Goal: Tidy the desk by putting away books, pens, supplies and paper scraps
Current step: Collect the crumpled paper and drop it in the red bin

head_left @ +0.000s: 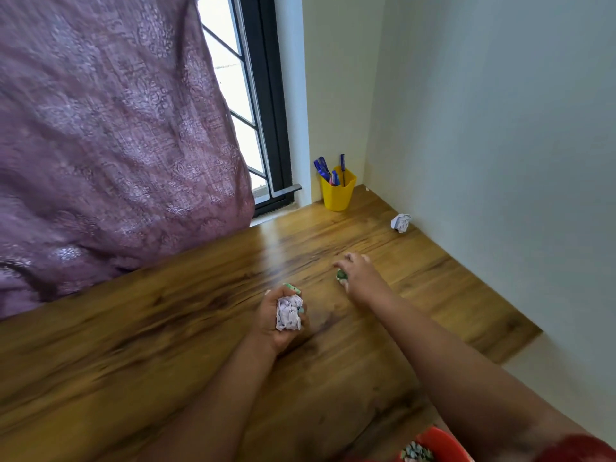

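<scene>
My left hand (273, 316) is palm up over the wooden desk (166, 335) and grips a crumpled white paper ball (288, 311), with a green scrap showing at its fingertips. My right hand (358, 275) reaches forward over the desk, and its curled fingers hold a small green crumpled scrap (341, 275). Another crumpled white paper ball (401, 222) lies on the desk near the right wall. A yellow pen cup (337, 191) with several blue pens stands in the far corner.
A purple curtain (110, 138) hangs over the desk's far left side beside a black-framed window (263, 105). White walls close the desk at the back and right. A red container (436, 443) with paper scraps shows at the bottom edge.
</scene>
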